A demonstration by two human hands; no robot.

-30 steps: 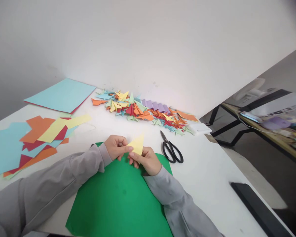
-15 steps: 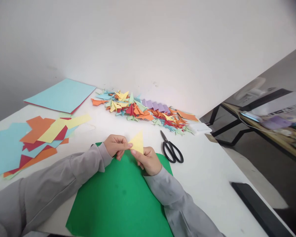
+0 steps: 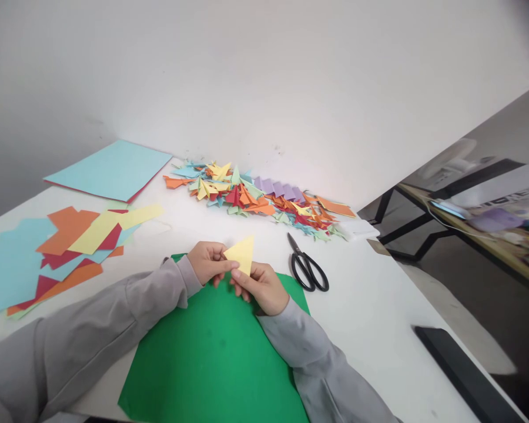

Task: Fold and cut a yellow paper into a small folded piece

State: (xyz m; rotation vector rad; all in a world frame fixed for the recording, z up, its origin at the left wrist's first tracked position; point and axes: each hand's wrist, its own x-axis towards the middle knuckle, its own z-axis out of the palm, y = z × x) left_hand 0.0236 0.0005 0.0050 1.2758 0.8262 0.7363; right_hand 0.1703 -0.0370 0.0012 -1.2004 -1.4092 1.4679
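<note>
A small folded piece of yellow paper (image 3: 242,254), triangular in outline, is held up between my two hands. My left hand (image 3: 209,262) pinches its lower left part between thumb and fingers. At its lower right edge, my right hand (image 3: 264,286) grips it with the thumb in front and the fingers behind. Both hands are above the far end of a green sheet (image 3: 211,352) lying on the white table. Black-handled scissors (image 3: 307,264) lie just right of the sheet, with the blades pointing away from me.
Along the wall lies a heap of small folded paper pieces (image 3: 238,191) in many colours. Coloured paper scraps (image 3: 77,247) spread at the left, with a stack of larger sheets (image 3: 110,167) behind. A black bar-shaped object (image 3: 458,370) rests near the right table edge.
The yellow paper has turned and shifted slightly left and down between my hands. My left fingers now sit further behind it, and its point leans differently. Other things stay in place.
</note>
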